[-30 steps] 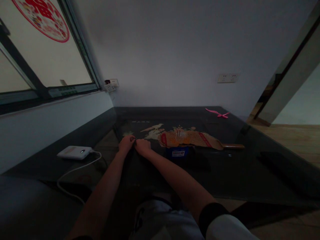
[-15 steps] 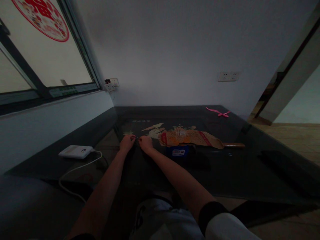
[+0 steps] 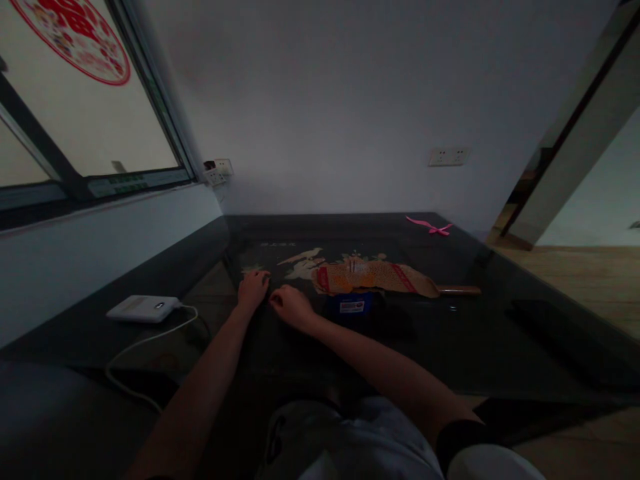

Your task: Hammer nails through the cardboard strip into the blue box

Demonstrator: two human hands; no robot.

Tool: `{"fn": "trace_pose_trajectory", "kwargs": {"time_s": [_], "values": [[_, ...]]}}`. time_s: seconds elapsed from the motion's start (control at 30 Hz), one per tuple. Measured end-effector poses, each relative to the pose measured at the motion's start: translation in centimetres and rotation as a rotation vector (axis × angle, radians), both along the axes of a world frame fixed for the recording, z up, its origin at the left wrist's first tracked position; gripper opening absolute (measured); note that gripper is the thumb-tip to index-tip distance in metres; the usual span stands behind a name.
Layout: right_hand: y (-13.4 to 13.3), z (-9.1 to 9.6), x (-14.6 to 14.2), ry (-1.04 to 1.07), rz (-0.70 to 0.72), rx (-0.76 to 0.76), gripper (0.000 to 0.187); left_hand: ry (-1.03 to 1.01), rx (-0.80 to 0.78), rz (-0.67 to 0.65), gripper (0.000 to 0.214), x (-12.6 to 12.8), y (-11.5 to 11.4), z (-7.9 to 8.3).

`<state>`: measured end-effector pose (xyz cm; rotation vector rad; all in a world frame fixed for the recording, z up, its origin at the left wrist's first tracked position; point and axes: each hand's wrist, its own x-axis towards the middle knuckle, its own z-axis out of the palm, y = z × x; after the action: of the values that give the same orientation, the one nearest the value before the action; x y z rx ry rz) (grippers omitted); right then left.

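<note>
Blue box (image 3: 351, 307) sits on the dark tabletop (image 3: 320, 230) in the head view, right of the right hand (image 3: 294, 308), at the near edge of a brown, handled piece (image 3: 385, 277). Right fingers curl inward; the left hand (image 3: 253, 288) bends loosely, apart from it. Any small thing held? Can't tell.

Dim, underexposed, tabletop (image 3: 460, 353) nearly black, fine detail soft, edges stretched

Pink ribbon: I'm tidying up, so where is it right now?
In the head view, the pink ribbon lies toward the far right corner of the dark table, near the wall and below the wall sockets.
</note>
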<state>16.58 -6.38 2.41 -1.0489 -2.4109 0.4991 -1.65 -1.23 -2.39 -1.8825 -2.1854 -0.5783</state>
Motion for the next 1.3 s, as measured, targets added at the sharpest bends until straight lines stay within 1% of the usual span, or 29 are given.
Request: {"fn": "trace_pose_trajectory", "kwargs": {"time_s": [0.07, 0.1, 0.17, 0.23, 0.3, 0.37, 0.43, 0.5, 0.53, 0.57, 0.6, 0.67, 0.73, 0.8, 0.87, 0.93, 1.07, 1.3], "values": [[-2.1, 0.6, 1.5, 0.008, 0.093, 0.018, 0.02, 0.01, 0.021, -0.008, 0.03, 0.3, -0.1, 0.2], [-3.1, 0.9, 2.5, 0.023, 0.2, 0.042, 0.02, 0.011, 0.037, -0.014, 0.031, 0.4, -0.1, 0.2], [-5.1, 1.6, 4.6, 0.058, 0.33, 0.059, 0.019, 0.006, 0.083, -0.027, 0.031, 0.5, -0.1, 0.4], [-6.6, 2.3, 7.1, 0.11, 0.415, 0.045, 0.019, -0.014, 0.143, -0.049, 0.031, 0.5, 0.0, 0.7], [-7.5, 2.9, 9.7, 0.181, 0.445, 0.024, 0.019, -0.056, 0.211, -0.082, 0.03, 0.6, 0.1, 1.1], [-7.4, 3.4, 12.3, 0.279, 0.387, 0.005, 0.018, -0.119, 0.29, -0.133, 0.028, 1.2, 0.0, 1.8], [-6.4, 4.0, 14.7, 0.36, 0.245, 0.009, 0.017, -0.206, 0.379, -0.206, 0.027, 2.8, -0.3, 3.1], [-4.7, 4.7, 16.6, 0.426, 0.058, 0.026, 0.015, -0.306, 0.463, -0.315, 0.026, 5.5, -0.8, 4.8], [-3.6, 5.0, 17.4, 0.461, -0.021, 0.049, 0.014, -0.354, 0.472, -0.381, 0.026, 7.3, -1.1, 5.8], [-2.5, 5.3, 18.0, 0.489, -0.085, 0.073, 0.014, -0.392, 0.458, -0.451, 0.025, 9.2, -1.4, 6.7], [-1.4, 5.6, 18.5, 0.501, -0.133, 0.092, 0.015, -0.425, 0.41, -0.52, 0.023, 11.2, -1.7, 7.5], [0.9, 5.9, 19.1, 0.482, -0.206, 0.138, 0.016, -0.448, 0.26, -0.657, 0.019, 14.9, -2.0, 8.8], [2.9, 5.7, 19.3, 0.396, -0.25, 0.163, 0.019, -0.454, 0.151, -0.698, 0.019, 17.6, -2.0, 9.5], [4.5, 5.2, 19.1, 0.286, -0.269, 0.161, 0.024, -0.415, 0.046, -0.683, 0.018, 19.2, -1.8, 9.9], [5.6, 4.5, 18.7, 0.225, -0.282, 0.152, 0.025, -0.346, -0.021, -0.645, 0.014, 19.9, -1.6, 10.1], [6.2, 4.1, 18.3, 0.207, -0.288, 0.151, 0.023, -0.275, -0.043, -0.605, 0.012, 20.1, -1.5, 10.1], [6.1, 4.0, 18.0, 0.185, -0.287, 0.167, 0.021, -0.197, -0.028, -0.549, 0.012, 20.3, -1.4, 9.8], [5.8, 4.2, 18.1, 0.153, -0.276, 0.181, 0.017, -0.135, 0.021, -0.528, 0.013, 20.6, -1.5, 9.3]]}}
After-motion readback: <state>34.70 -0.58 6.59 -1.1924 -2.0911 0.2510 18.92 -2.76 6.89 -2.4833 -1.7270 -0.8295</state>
